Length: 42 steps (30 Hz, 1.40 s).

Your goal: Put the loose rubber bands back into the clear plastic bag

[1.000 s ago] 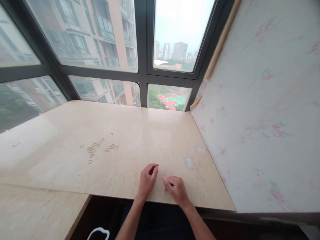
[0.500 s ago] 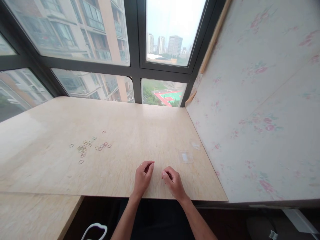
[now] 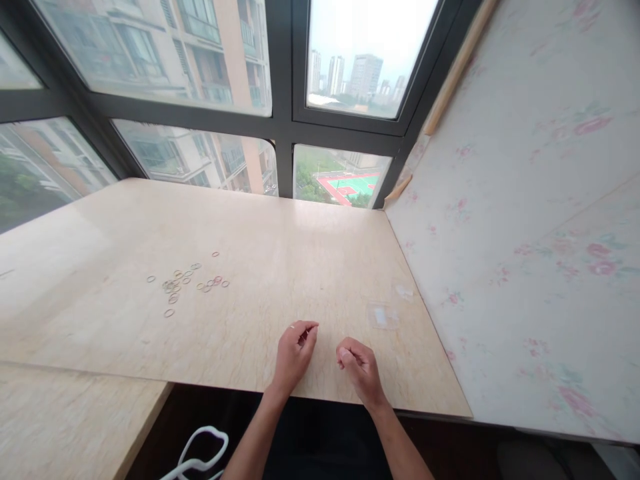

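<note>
Left hand and right hand curl near the front edge of the desk, apparently resting, any grasp impossible to tell, rings lying leftward.

Left hand and right hand, apart, at near edge of tabletop. Rings farther back, left. Plastic packet behind right hand, near right-side wall.

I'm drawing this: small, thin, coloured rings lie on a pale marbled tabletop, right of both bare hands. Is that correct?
Not quite: the head view shows the small, thin, coloured rings left of the bare left hand and right hand. They are on the pale marbled tabletop.
</note>
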Available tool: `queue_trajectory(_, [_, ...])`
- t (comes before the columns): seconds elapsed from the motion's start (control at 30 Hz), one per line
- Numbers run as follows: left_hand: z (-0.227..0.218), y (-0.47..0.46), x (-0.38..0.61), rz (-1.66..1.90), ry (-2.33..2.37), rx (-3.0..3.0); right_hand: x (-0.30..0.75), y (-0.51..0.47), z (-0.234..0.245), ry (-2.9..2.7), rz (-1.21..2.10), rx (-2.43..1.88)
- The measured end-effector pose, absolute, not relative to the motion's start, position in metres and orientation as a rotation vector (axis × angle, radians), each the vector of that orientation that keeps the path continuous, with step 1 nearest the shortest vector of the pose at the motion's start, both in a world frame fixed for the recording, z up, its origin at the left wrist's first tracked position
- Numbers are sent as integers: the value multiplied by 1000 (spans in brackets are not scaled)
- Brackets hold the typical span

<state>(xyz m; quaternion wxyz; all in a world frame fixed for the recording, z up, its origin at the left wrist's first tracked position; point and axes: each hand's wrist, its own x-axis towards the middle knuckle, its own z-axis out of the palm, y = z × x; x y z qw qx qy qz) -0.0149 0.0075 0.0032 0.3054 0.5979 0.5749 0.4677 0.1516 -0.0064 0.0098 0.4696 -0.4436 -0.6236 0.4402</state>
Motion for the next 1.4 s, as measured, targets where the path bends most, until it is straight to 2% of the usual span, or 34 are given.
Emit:
queue_trajectory(0.87, [6,8,-13,1188,1524,1701,156,-9,7,-1516,1123,-948])
queue_trajectory(1.4, [9,6,-12,1167,1538,1690,158,-9,6,-1654,997,-1010])
